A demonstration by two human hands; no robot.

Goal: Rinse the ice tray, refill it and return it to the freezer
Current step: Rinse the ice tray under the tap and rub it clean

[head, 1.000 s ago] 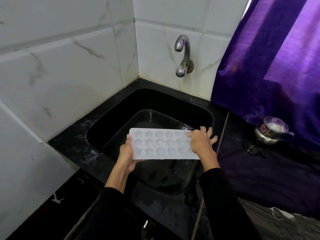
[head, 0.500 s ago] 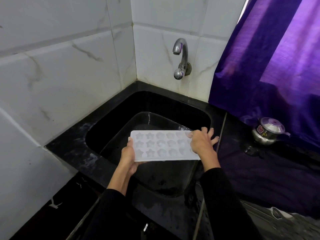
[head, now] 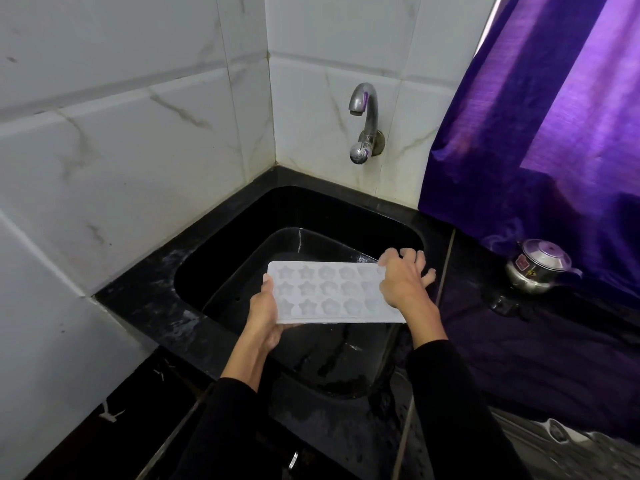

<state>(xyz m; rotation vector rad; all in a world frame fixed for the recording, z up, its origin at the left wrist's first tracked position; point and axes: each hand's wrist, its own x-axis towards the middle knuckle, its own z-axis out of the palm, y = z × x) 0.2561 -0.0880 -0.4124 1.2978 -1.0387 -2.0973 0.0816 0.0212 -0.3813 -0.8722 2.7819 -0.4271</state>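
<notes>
On the far left I am seeing white marbled wall tiles (head: 114,161) running down to the black table (head: 145,299), which is looking wet near the sink's rim. The black sink (head: 228,244) is sitting in the corner, and a metal tap (head: 363,123) is sticking out of the back wall above it, well clear of everything below; I am not seeing any water coming from it.

I am watching the left hand (head: 265,315) gripping the left short end of the white ice tray (head: 329,296), thumb lying on top and fingers tucked underneath. The tray is hanging over the basin, roughly level, its star and flower moulds facing up. The right hand (head: 403,278) is lying over the tray's right end with its grip clenched on that edge, fingers spread past the far corner.

Further right, a purple curtain (head: 540,133) is draping down onto the table, and a small steel lidded pot (head: 536,266) is standing just beside its folds, apart from the sink.
</notes>
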